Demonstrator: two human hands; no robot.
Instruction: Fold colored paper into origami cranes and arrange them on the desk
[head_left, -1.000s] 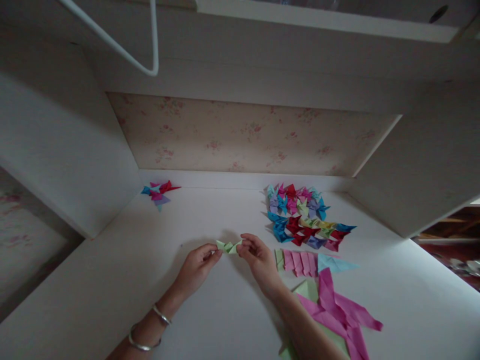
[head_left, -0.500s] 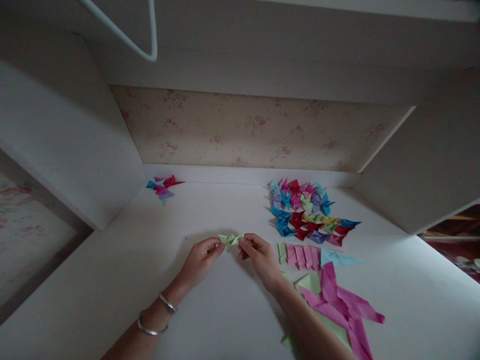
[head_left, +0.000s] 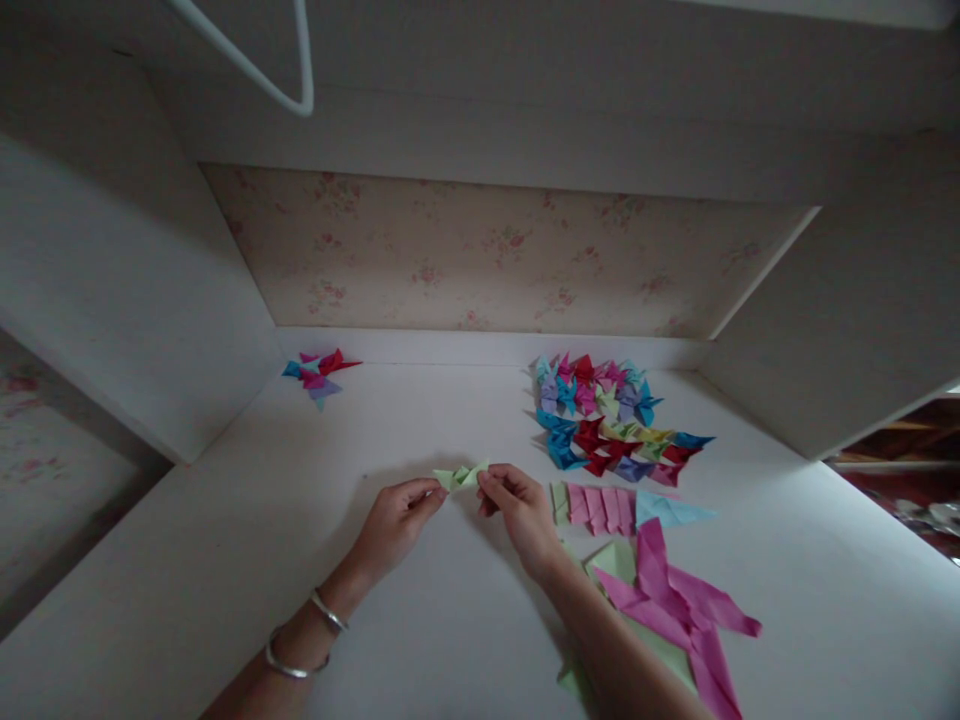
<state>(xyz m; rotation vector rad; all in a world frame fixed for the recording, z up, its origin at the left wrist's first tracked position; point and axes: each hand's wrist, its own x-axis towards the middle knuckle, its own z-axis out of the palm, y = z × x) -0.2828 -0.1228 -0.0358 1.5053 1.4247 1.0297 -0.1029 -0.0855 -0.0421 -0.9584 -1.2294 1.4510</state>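
Observation:
A small light-green folded paper piece [head_left: 461, 477], origami-like with pointed ends, is stretched between my two hands just above the white desk. My left hand [head_left: 400, 520] pinches its left end between thumb and fingers. At the other end, my right hand [head_left: 521, 515] grips the paper with thumb and forefinger, its remaining fingers curled. The middle of the piece shows raised folds. Two silver bangles [head_left: 296, 660] circle my left wrist.
Several colourful folded paper pieces [head_left: 600, 390] stand in rows at the back right. Nearer lie folded pink strips [head_left: 600, 508], a light-blue piece [head_left: 671, 510] and a large magenta folded paper [head_left: 679, 605] over green sheets. A small paper cluster [head_left: 321, 378] sits at the back left.
Both hands keep their hold on the green paper, which has spread slightly at its ends. The whole view has shifted a little.

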